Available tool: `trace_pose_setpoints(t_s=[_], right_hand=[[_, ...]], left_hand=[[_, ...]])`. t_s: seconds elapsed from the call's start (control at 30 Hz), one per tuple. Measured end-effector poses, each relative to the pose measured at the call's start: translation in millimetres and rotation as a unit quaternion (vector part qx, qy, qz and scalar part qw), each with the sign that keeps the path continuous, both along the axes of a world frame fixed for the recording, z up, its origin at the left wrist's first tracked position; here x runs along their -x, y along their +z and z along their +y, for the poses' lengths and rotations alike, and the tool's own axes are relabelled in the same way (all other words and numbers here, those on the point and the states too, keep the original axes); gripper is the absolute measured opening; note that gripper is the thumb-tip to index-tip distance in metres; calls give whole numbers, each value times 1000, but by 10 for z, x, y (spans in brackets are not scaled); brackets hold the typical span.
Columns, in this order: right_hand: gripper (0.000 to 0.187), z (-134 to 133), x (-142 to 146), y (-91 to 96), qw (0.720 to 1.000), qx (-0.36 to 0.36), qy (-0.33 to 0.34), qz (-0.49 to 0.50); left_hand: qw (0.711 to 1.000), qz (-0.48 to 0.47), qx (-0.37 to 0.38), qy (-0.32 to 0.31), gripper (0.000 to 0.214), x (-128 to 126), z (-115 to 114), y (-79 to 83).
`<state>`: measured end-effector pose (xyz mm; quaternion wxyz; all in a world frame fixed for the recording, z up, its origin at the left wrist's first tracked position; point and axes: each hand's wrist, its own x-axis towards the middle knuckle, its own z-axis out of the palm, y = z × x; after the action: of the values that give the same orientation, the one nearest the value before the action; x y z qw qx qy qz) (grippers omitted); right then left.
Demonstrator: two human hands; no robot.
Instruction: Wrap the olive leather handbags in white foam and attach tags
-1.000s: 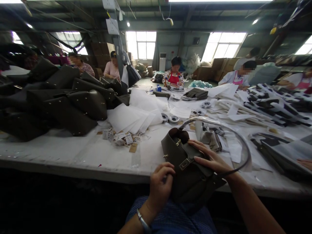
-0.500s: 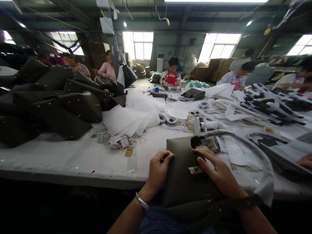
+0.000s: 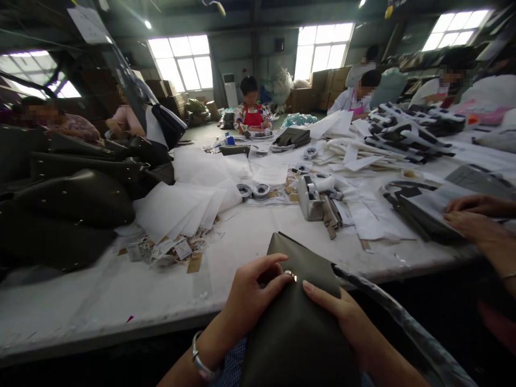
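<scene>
A dark olive handbag (image 3: 298, 333) rests on my lap against the table's front edge, turned so a plain panel and its folded side face up. My left hand (image 3: 258, 287) pinches a small shiny metal clasp (image 3: 291, 276) on the bag between thumb and fingers. Gripping the bag's right side is my right hand (image 3: 350, 317), its thumb pressed on the panel near the clasp and its other fingers hidden behind. The plastic-wrapped handle (image 3: 399, 312) trails off to the lower right.
Dark bags (image 3: 72, 209) are heaped at left. White sheets (image 3: 181, 207) lie over a pile of tags (image 3: 173, 250). A tape dispenser (image 3: 309, 199) stands beyond the bag. At right, a co-worker's hands (image 3: 475, 215) rest on another bag (image 3: 427, 209). Several people sit across the table.
The bag has been turned, so its rectangular metal plate is out of sight and its handle hangs lower right. My right hand has moved down its side. The view has swung right.
</scene>
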<state>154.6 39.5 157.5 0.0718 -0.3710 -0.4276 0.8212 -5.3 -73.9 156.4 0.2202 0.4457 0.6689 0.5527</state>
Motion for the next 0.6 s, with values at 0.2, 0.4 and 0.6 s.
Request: trace_pose_setpoints(t_s=[0.2,0.4,0.6], right_hand=[[60,-61,-58,17,997,-70,-1,-20],[63,-97,-58,-19,986,-168,7,-13],[56,-207,-101,39,981,-188,-36,3]], left_hand=[[980,189,-45,-32,23,-8,-102,-16],[983,171,37,-55,18,29,-72,89],[984,129,45,-113,21,62,-63,135]])
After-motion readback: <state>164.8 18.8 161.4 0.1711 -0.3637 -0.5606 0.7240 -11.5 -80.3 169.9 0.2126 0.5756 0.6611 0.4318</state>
